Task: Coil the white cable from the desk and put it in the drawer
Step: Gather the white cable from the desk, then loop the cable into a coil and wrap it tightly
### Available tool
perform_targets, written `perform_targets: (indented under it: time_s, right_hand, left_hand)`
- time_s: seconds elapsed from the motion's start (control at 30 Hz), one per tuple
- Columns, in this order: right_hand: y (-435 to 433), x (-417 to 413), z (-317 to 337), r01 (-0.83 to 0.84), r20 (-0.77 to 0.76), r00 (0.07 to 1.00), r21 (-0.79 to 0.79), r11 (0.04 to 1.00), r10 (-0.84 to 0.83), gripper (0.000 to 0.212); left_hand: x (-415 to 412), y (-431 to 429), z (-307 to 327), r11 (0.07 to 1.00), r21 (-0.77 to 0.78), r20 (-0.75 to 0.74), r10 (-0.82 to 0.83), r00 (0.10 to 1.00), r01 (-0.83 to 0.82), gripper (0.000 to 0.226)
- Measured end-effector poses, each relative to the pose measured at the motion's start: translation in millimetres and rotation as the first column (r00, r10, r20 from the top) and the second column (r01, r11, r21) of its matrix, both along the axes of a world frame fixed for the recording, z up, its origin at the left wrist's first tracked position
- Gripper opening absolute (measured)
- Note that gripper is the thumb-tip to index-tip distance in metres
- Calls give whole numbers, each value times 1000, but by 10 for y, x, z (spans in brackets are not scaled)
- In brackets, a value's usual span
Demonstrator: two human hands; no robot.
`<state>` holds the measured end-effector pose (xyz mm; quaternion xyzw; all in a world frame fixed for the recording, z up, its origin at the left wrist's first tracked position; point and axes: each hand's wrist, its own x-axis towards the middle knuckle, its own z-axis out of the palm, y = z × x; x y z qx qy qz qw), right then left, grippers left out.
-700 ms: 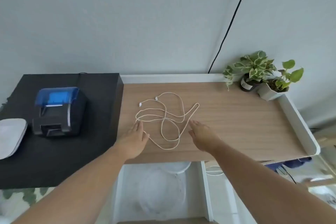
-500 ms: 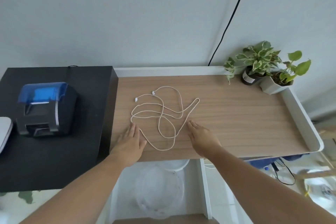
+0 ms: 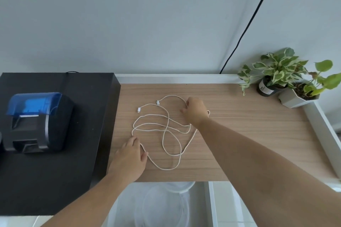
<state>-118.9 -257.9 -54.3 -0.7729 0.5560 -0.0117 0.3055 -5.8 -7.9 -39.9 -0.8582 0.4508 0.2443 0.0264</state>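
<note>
The white cable (image 3: 167, 131) lies in loose tangled loops on the desk (image 3: 258, 134), left of the potted plants (image 3: 282, 73), nothing coiled yet. The drawer (image 3: 162, 206) below the desk edge stands open; coiling and stowing are all left. Right hand (image 3: 195, 112) sits curled at the loop on the cable's plant side, grip can't be confirmed. Left hand (image 3: 129, 156) rests flat and open, fingers touching the strand farthest from the plants.

Two bare arms, nothing worn

The left hand (image 3: 129, 158) and right hand (image 3: 195, 111) were bare, without rings, watch or gloves; both forearms ran uncovered toward 6 o'clock, no sleeve reaching into view.
</note>
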Motion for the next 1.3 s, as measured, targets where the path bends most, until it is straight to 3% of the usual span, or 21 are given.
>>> perform_targets:
  time_s: [0.1, 0.2, 0.3, 0.37, 0.43, 0.5, 0.53, 0.6, 0.63, 0.7, 0.77, 0.87, 1.03, 1.1, 1.2, 1.3]
  right_hand:
    - [-18, -33, -128, 150, 34, 988, 49, 987, -152, 21]
    - [-17, 31, 30, 225, 242, 942, 51, 973, -230, 13]
    - [-10, 126, 521, 92, 515, 855, -39, 995, -58, 3]
    - [43, 131, 930, -34, 621, 783, -14, 999, 35, 6]
    - [124, 91, 1310, -176, 681, 722, 8, 984, 123, 7]
    - [190, 49, 1600, -253, 732, 664, 24, 967, 155, 5]
    - [217, 37, 1710, -256, 763, 633, 45, 966, 132, 5]
    - [302, 20, 1878, -162, 821, 571, 135, 978, -19, 3]
    - [361, -2, 1929, -89, 833, 529, 246, 965, -164, 4]
    - [509, -61, 1937, -19, 759, 452, 534, 845, -469, 16]
    - [689, -135, 1880, -14, 660, 529, 636, 772, -534, 28]
    - [922, -183, 1809, 56, 610, 607, 607, 792, -510, 18]
    - [1085, -187, 1814, 121, 524, 465, 760, 638, -713, 29]
    - [1129, -214, 1874, 103, 517, 432, 786, 610, -739, 22]
    - [1195, -309, 1973, 60, 554, 515, 738, 672, -654, 4]
    - [1286, -448, 2052, -39, 602, 669, 613, 789, -435, 17]
  left_hand:
    - [16, -22, 50, 998, -30, -56, 62, 997, -64, 64]
    - [80, -129, 185, 962, -191, -191, 157, 969, -194, 61]
    - [205, -355, 506, 852, -384, -395, 198, 897, -356, 62]
    - [291, -540, 827, 797, -441, -526, 142, 838, -412, 67]
    - [341, -683, 1170, 814, -439, -605, 44, 795, -380, 64]
    - [298, -771, 1413, 841, -455, -586, -35, 809, -293, 37]
    - [253, -798, 1492, 836, -487, -545, -62, 836, -255, 22]
    - [134, -804, 1602, 813, -539, -472, -78, 878, -218, 27]
    - [80, -788, 1642, 807, -548, -463, -74, 883, -219, 27]
    - [-4, -734, 1677, 803, -554, -472, -86, 877, -220, 22]
    - [-77, -644, 1694, 831, -526, -476, -110, 873, -182, 14]
    - [-196, -464, 1693, 859, -496, -450, -125, 884, -130, 20]
    - [-352, -240, 1584, 808, -538, -526, -100, 845, -239, 14]
    - [-372, -153, 1568, 794, -546, -518, -70, 853, -266, 17]
    - [-242, -80, 1628, 818, -529, -406, -9, 914, -227, 39]
    - [-105, -125, 1819, 855, -515, -301, -117, 946, -58, 64]
